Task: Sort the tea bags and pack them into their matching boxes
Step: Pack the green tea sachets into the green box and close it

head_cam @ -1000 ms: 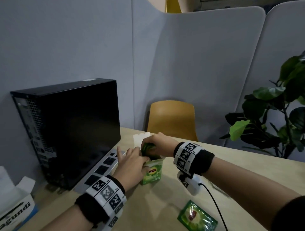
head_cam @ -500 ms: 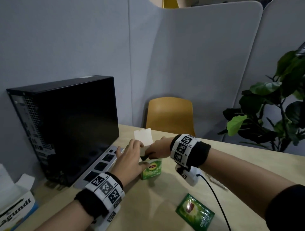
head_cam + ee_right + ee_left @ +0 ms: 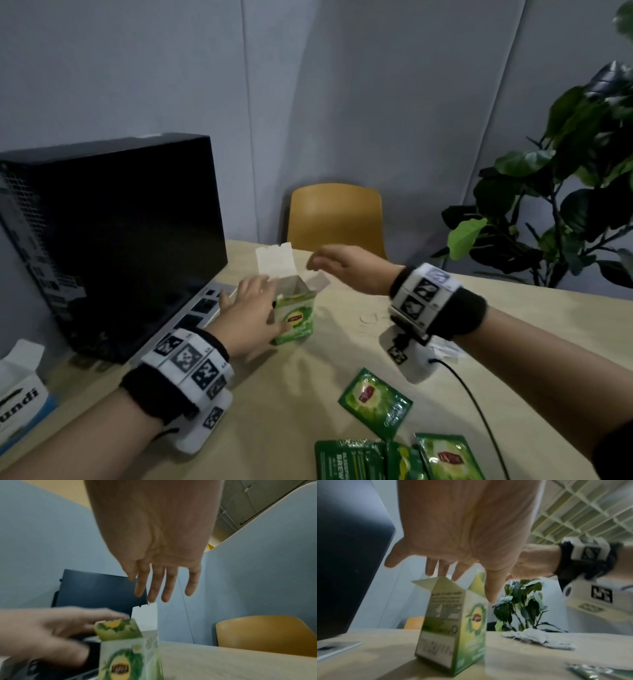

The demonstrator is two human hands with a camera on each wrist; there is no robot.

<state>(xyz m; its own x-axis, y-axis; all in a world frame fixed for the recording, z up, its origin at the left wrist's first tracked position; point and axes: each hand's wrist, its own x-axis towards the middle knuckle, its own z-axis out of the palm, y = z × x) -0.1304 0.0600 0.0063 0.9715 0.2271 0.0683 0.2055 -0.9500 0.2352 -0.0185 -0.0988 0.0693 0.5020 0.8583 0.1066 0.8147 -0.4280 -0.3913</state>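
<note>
A green Lipton tea box (image 3: 295, 317) stands upright on the table with its white lid flap (image 3: 275, 262) raised and its top open. My left hand (image 3: 251, 306) lies against the box's left side with straight fingers; in the left wrist view its thumb (image 3: 491, 588) touches the box's (image 3: 453, 626) top corner. My right hand (image 3: 330, 263) hovers above and to the right of the box, fingers (image 3: 154, 588) straight and empty. A green tea sachet (image 3: 375, 402) lies nearer me, and several more sachets (image 3: 397, 459) lie at the bottom edge.
A black computer tower (image 3: 113, 233) and a laptop keyboard (image 3: 205, 306) stand close on the left. White unwrapped tea bags (image 3: 369, 317) lie right of the box. A white tissue box (image 3: 20, 394) sits far left; a yellow chair (image 3: 335, 216) and a plant (image 3: 565, 205) stand behind the table.
My right hand, which was pressing a green sachet down into the box, has lifted up and to the right, empty. The left hand stays at the box. The view has tilted down.
</note>
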